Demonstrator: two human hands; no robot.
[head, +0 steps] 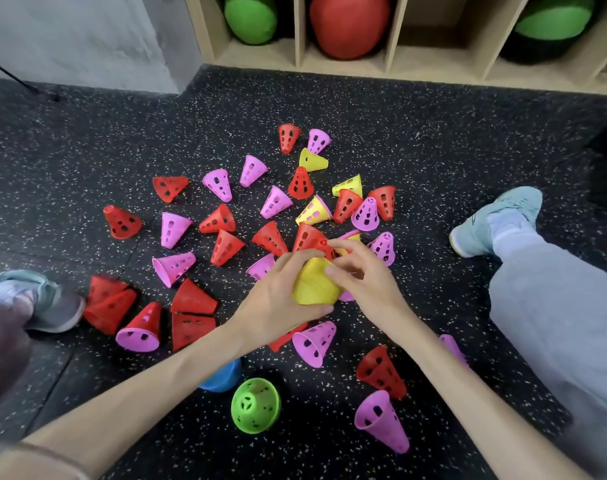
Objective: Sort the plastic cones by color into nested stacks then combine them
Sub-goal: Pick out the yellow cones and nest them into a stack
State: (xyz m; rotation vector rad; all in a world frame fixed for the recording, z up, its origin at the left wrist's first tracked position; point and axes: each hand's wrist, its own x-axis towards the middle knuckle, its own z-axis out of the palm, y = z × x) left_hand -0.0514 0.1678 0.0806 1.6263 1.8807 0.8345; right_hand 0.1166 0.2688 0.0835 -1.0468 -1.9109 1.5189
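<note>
Both hands meet over a nested stack of yellow cones (pixel 314 284) in the middle of the floor. My left hand (pixel 281 296) grips the stack from the left, thumb under its wide base. My right hand (pixel 360 275) holds its upper right side with curled fingers. Several loose red cones (pixel 225 245), pink cones (pixel 173 228) and yellow cones (pixel 314 211) lie scattered on the floor beyond and around the hands. A green stack (pixel 256 405) stands upright near me, and a blue stack (pixel 222 375) is partly hidden under my left forearm.
The floor is black speckled rubber (pixel 433 150). My two shoes (pixel 496 220) (pixel 52 303) and trouser legs flank the cones. A wooden shelf (pixel 392 39) with red and green balls runs along the back, next to a grey wall at the left.
</note>
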